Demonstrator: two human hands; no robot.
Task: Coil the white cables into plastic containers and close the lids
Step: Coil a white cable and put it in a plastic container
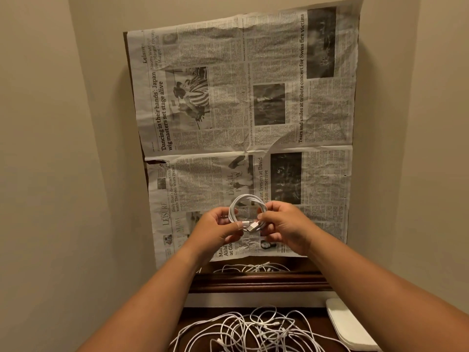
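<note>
The left hand point(218, 228) pinches one side of a coiled white cable point(247, 203) and the right hand point(283, 224) grips the other side, fingers curled round the loops, with the USB plug point(251, 227) between the thumbs. The coil is held just above the newspaper point(241, 110) spread over the dark wooden worktop point(253, 283). Nearer the person, a tangle of loose white cables point(253, 331) lies beside a flat white object point(350, 326) on the right

A coiled cable point(250, 198) is above the newspaper point(241, 97); loose cables point(256, 326) lie nearer, a pad point(347, 323) to their right.
</note>
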